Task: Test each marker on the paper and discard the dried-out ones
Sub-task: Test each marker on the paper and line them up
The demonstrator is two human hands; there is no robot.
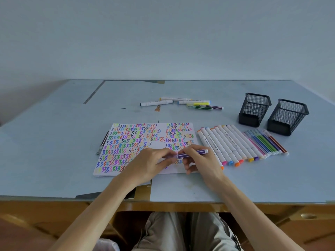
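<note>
A white paper (126,142) covered in coloured squiggles lies on the blue table. Over its lower right part my right hand (199,162) pinches a purple-striped thin marker (194,153), held level. My left hand (150,162) grips the marker's clear cap end (172,156). Whether the cap is on or off cannot be told. To the right of the paper lies a row of thick white markers (228,144) and a row of thin striped markers (266,144).
Two black mesh pen holders (253,109) (288,116) stand at the back right. A loose group of markers (181,103) lies behind the paper. A dark pen (103,142) lies along the paper's left edge. The table's front edge (163,200) is near my lap.
</note>
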